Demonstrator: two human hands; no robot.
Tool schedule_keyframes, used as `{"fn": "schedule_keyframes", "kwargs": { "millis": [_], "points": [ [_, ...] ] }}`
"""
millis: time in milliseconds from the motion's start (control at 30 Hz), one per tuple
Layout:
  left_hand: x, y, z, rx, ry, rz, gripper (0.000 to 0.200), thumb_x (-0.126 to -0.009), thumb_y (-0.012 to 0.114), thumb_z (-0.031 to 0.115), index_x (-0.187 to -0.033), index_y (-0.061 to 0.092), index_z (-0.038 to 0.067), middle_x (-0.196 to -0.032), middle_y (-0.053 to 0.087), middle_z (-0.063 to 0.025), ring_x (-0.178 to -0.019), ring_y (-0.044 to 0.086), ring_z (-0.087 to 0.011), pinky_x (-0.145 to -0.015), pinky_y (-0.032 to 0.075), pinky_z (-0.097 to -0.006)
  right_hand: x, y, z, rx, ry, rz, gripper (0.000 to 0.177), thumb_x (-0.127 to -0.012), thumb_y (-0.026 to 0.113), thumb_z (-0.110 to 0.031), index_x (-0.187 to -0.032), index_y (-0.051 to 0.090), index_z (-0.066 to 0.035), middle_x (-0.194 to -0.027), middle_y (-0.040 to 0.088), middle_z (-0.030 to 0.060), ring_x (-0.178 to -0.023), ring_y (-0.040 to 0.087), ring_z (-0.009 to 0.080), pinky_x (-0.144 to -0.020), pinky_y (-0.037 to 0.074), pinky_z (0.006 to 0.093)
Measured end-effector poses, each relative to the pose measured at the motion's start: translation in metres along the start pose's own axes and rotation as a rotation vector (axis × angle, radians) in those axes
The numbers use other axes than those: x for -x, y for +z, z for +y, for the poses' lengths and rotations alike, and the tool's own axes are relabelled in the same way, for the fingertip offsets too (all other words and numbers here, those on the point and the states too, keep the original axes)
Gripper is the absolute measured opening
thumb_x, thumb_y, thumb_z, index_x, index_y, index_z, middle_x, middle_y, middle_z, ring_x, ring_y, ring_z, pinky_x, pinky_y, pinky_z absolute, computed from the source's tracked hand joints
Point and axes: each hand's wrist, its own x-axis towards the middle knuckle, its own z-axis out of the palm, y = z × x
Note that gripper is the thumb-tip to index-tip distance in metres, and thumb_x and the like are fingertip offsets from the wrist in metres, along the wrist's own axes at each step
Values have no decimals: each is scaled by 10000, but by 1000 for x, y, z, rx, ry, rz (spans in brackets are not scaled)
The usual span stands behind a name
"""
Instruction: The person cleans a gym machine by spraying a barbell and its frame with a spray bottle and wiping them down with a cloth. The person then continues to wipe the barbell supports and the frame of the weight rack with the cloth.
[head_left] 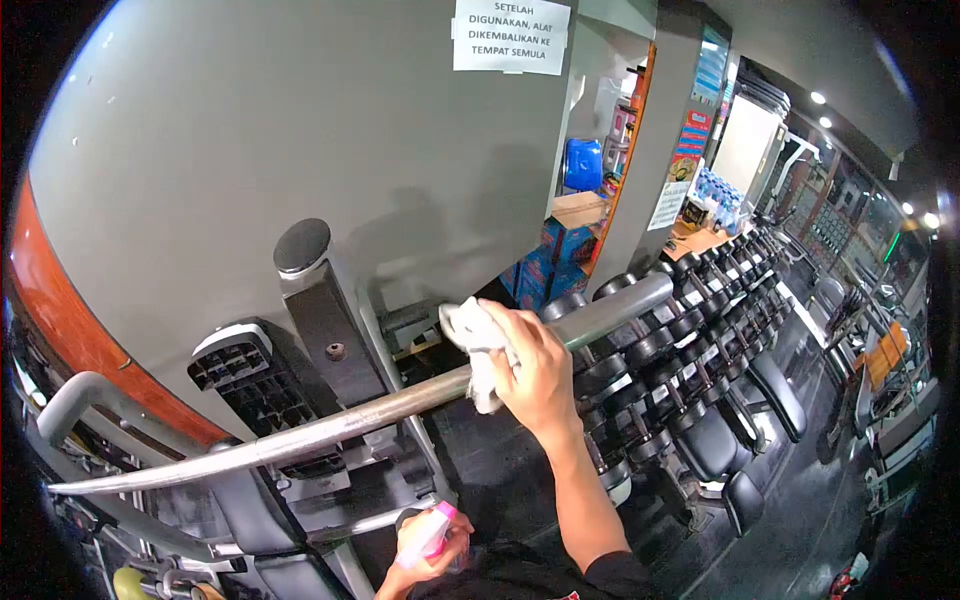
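A long metal bar point(340, 425) runs slantwise across the view, from the lower left to the upper right. Around its middle, my right hand point(530, 370) presses a whitish cloth point(482, 345) against the metal, fingers closed over the top. Low in the view, close to my body, my left hand point(435, 550) is wrapped round a spray bottle with a pink head point(436, 525). The lower part of that bottle is mostly hidden by the hand and the dark shirt.
Behind the bar stands a dark machine post point(335, 330) beside a grey wall. Racks of dumbbells point(690, 330) line the right, with a padded bench point(715, 445) before them. A paper sign point(512, 36) hangs on the wall; blue boxes point(550, 265) are stacked past its edge.
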Motion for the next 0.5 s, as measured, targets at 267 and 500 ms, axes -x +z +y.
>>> {"fn": "schedule_keyframes", "kwargs": {
  "millis": [267, 500],
  "points": [
    [-7, 12, 7, 146, 21, 26, 95, -716, 656, 11, -803, 617, 21, -779, 662, -93, -678, 652, -208, -625, 508, -305, 17, 18, -8, 114, -57, 223, 485, -716, 539, 50, -1183, 576, -77, -1047, 600, 149, -982, 591, 349, -913, 466, 446],
    [-19, 9, 8, 60, 100, 37, 87, -716, 650, 9, -788, 605, 26, -788, 668, -91, -663, 649, -223, -613, 505, -296, 50, 18, 0, 65, -100, 276, 413, -746, 518, 27, -1157, 559, -5, -1093, 617, 175, -1046, 597, 352, -979, 442, 454]
  ]
}}
